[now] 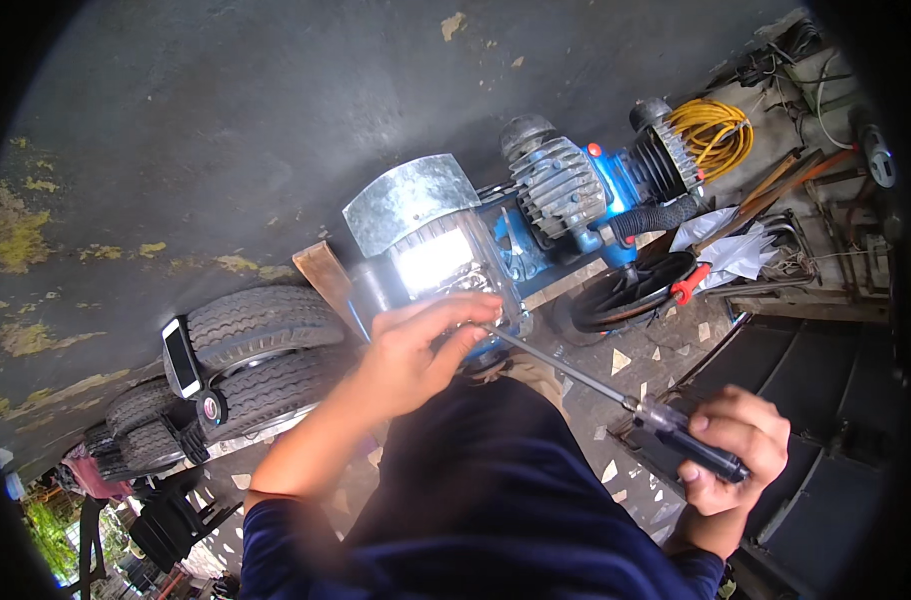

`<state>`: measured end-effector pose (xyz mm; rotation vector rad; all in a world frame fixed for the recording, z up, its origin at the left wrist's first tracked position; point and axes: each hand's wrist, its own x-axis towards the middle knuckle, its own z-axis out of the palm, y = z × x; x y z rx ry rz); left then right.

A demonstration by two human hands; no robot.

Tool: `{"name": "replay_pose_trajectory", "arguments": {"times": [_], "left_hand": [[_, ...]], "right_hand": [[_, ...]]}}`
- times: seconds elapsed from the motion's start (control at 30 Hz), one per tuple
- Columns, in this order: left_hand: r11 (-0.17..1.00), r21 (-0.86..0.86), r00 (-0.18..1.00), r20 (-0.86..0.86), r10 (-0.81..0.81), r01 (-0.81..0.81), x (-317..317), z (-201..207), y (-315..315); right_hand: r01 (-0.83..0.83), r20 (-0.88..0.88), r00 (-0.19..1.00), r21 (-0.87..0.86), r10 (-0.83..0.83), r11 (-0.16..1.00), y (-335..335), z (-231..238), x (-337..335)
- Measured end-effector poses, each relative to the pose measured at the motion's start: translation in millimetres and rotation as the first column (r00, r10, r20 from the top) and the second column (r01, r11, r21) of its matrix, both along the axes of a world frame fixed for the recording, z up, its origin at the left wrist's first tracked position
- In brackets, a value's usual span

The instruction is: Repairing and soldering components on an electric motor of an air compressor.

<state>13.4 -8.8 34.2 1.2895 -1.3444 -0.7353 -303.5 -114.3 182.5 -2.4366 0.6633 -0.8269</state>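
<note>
My right hand [744, 445] grips the dark handle of a long screwdriver [576, 374], which has a clear collar. Its shaft slants up and left toward my left hand [416, 345]. The thumb and forefinger of that hand close around the screwdriver's tip; any small part between them is hidden. Just beyond the left fingers is an electric motor [438, 258] with a bright, shiny body and a curved galvanised cover [416, 205]. Right of the motor, a finned grey compressor pump [561, 190] sits on a blue frame.
Stacked tyres [266, 330] stand at the left, with a white phone [181, 357] against them. A wooden board [328, 285] leans by the motor. At the right are a black wheel [636, 290], a coiled yellow hose [714, 138] and dark panels [816, 370]. A grey wall [246, 130] rises behind.
</note>
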Motion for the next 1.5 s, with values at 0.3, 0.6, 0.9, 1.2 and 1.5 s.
{"name": "replay_pose_trajectory", "arguments": {"times": [0.3,0.6,0.9,1.2,1.5], "left_hand": [[0.997,-0.039,0.947,0.314,0.072,-0.062,21,-1,-50],[0.964,0.230,0.982,0.163,0.094,-0.131,21,-14,-62],[0.939,0.330,0.995,0.055,0.080,-0.094,27,-23,-60],[0.951,0.309,0.973,0.223,-0.050,-0.022,24,-1,-62],[0.968,0.237,0.889,0.421,-0.182,0.086,39,-1,-69]], "right_hand": [[-0.209,-0.073,0.977,-0.122,0.201,0.970,-63,45,78],[-0.092,-0.089,0.991,0.064,0.098,0.994,-76,46,121],[-0.197,-0.173,0.966,-0.021,0.191,0.980,-133,54,77],[-0.277,-0.269,0.932,-0.094,0.244,0.956,-131,58,98],[-0.399,-0.346,0.879,-0.161,0.327,0.903,-109,69,107]]}}
